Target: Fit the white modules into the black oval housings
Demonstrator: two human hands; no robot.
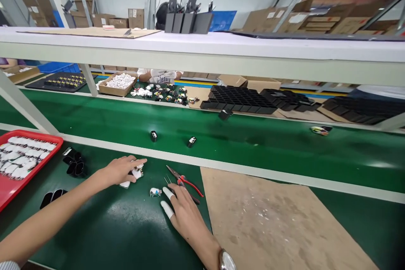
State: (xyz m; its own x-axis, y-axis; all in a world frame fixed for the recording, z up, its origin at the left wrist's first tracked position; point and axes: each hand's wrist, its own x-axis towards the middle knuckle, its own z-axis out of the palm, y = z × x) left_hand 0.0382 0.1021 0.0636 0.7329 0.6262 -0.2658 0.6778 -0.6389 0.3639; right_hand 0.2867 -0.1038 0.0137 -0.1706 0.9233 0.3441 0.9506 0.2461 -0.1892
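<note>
Here, the left hand [122, 171] touches small white parts [136, 173].

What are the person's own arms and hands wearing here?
The right hand has white finger cots on two digits and a round, silver-cased wristwatch at the wrist. The left hand shows no glove; a light grey sleeve cuff appears low on that forearm.

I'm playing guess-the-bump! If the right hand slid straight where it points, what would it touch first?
Probably the small white piece just ahead of the right hand, though the depth is unclear.
</note>
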